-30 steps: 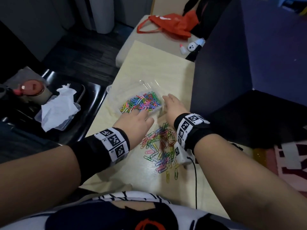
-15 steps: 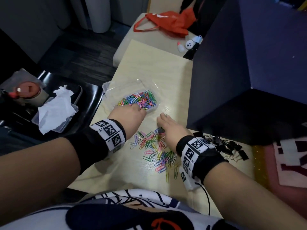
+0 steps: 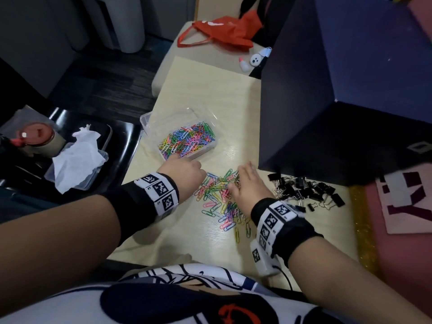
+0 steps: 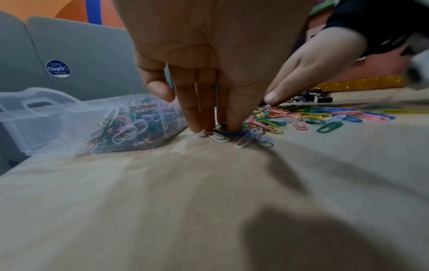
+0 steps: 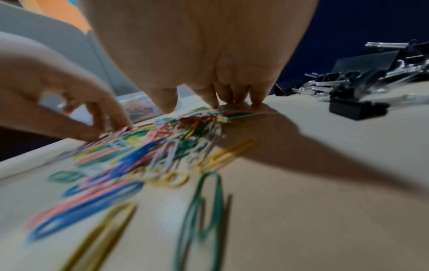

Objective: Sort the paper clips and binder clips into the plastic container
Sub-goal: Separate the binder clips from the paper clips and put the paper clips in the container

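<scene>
A clear plastic container (image 3: 145, 118) (image 4: 46, 119), part-filled with coloured paper clips (image 3: 189, 139), sits on the pale table. Just below it lies a loose pile of paper clips (image 3: 215, 199) (image 4: 313, 117) (image 5: 139, 155). My left hand (image 3: 184, 169) (image 4: 185, 110) is at the pile's left end beside the container, its straight fingers pressing down on a few clips. My right hand (image 3: 245, 183) (image 5: 199, 99) lies over the pile's far right side, fingertips down on the clips. A heap of black binder clips (image 3: 304, 190) (image 5: 357, 108) lies to the right of it.
A tall dark blue box (image 3: 327, 101) stands close behind the binder clips. Left of the table is a black tray (image 3: 121, 141) holding a tissue-filled box (image 3: 77, 157) and a cup. A red bag (image 3: 224, 31) lies on the far stool.
My right hand has drawn back from the container to the loose pile. My left hand has slid from the container's edge down to the pile's left end. The binder clips have come into view.
</scene>
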The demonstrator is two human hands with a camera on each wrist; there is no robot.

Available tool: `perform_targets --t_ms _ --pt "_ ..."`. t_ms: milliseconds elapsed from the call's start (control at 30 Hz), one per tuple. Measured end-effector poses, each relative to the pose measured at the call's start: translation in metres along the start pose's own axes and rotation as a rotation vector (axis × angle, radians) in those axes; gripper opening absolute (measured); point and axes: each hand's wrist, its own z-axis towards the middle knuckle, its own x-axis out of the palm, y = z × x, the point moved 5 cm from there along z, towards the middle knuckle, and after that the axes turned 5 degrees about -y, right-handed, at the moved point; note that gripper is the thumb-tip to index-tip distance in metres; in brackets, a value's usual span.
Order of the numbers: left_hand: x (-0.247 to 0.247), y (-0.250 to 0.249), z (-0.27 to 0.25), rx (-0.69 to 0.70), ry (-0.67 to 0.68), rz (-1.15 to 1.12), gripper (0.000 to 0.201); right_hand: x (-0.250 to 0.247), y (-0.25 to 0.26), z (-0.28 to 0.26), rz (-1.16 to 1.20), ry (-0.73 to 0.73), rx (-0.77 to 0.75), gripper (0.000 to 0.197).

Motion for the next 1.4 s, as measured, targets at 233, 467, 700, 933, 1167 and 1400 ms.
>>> perform_targets --t_ms 233,467,700,933,1167,1400 --pt "0.0 -0.003 0.004 -0.029 0.044 -0.045 0.027 -0.005 0.014 -0.026 -0.008 -0.063 -0.06 0.047" --pt "-0.006 0.024 0.004 -0.184 -0.169 -0.223 0.024 -0.019 0.041 -0.021 -0.012 -0.094 -0.226 0.033" --pt "0.003 0.048 -0.015 -0.388 -0.149 -0.277 0.028 -0.005 0.075 0.0 -0.212 0.004 -0.369 0.037" --pt "0.016 0.05 -0.016 -0.439 -0.107 -0.302 0.02 -0.003 0.075 0.002 -0.198 -0.058 -0.361 0.022" --pt "0.01 0.034 -0.007 -0.382 -0.169 -0.352 0.024 -0.017 0.049 -0.012 0.076 -0.116 -0.217 0.008" --pt "0.017 0.006 0.005 -0.289 -0.05 -0.314 0.022 -0.026 0.01 -0.024 0.212 -0.162 -0.14 0.018"
